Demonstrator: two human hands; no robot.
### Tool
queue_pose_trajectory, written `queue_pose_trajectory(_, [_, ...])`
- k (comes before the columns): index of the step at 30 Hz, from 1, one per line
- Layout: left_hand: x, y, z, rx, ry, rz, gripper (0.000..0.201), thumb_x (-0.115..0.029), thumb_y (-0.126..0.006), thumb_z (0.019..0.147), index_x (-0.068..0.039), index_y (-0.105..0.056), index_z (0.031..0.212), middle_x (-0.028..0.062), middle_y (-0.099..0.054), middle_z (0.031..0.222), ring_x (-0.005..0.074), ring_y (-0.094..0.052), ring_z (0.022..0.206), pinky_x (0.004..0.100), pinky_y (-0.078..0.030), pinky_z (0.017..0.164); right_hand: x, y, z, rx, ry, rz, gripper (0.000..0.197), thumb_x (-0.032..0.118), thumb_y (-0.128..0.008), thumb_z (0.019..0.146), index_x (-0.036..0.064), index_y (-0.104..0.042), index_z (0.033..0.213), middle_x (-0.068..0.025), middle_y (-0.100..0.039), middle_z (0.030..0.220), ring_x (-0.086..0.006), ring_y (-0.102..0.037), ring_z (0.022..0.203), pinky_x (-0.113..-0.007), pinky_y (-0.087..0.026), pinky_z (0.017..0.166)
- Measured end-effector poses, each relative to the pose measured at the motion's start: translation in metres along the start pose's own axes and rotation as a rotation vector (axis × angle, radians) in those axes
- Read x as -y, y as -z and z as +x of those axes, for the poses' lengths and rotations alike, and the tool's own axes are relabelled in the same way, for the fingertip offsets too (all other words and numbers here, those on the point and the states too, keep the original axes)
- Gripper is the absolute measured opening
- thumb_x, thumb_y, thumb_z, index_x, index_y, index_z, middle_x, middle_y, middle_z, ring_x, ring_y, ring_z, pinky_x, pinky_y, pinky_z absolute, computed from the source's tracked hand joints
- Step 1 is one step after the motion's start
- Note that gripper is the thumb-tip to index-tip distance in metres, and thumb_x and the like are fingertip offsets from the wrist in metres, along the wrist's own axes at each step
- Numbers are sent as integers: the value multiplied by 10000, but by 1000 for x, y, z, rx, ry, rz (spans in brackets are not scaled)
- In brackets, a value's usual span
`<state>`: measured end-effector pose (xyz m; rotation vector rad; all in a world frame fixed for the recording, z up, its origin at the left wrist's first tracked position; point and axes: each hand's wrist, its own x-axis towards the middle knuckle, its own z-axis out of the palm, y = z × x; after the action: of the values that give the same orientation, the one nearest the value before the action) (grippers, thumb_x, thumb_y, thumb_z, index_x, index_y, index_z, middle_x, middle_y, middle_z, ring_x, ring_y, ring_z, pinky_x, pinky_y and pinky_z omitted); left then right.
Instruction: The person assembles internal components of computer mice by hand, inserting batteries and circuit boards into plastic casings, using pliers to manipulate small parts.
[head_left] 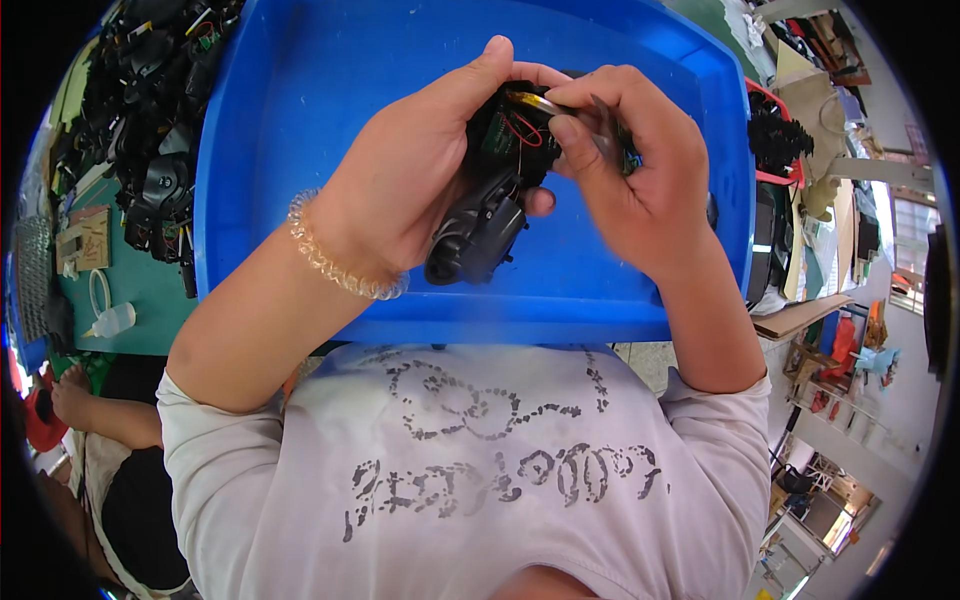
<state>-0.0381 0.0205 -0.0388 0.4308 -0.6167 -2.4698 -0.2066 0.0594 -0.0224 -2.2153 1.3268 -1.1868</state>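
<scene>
Over the blue tray, my left hand (410, 150) is closed around an opened black plastic device (480, 235) with a rounded, knob-like end. A green circuit board (497, 135) and thin red wires (522, 128) show inside its upper part. Thumb and fingers of my right hand (640, 160) pinch a small silver piece with a yellow end (535, 101), which looks like a battery, at the device's top. Something dark and narrow (606, 122) lies against the right fingers; its kind cannot be made out. My left palm and fingers hide part of the casing.
The blue tray (300, 300) spans the bench under my hands. Black device parts (150, 130) are heaped left, near a small clear bottle (112, 320) on the green bench top. A red-rimmed basket (780, 130) stands right. Another person's arm (110, 415) shows at lower left.
</scene>
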Motion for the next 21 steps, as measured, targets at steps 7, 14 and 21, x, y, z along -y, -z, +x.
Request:
queue_pose_trajectory(7, [3,-1,-1,-84,61,-9,425,-422,-363,964,-59,-493,1142,133,-609,934,247,-610,650,280,-527,534,4,7,4,81,-151,163,72,-7,-618,765,4,-550,786,-74,-498,715,-187,-516,585,-278,-425,550])
queue_pose_trajectory(14, [5,2,0,-149,85,-28,452,-424,-350,967,-44,-484,1172,249,-599,892,257,-615,646,290,-544,539,-18,1,2,115,-58,127,55,21,-626,812,-10,-584,830,10,-394,734,-76,-377,627,-231,-311,547])
queue_pose_trajectory(21, [-2,-6,-3,-90,98,-62,481,-437,-323,969,-33,-479,1179,258,-587,904,265,-605,647,285,-541,526,0,11,11,80,-96,32,123,28,-668,759,1,-558,808,-52,-451,753,-110,-423,625,-236,-338,534])
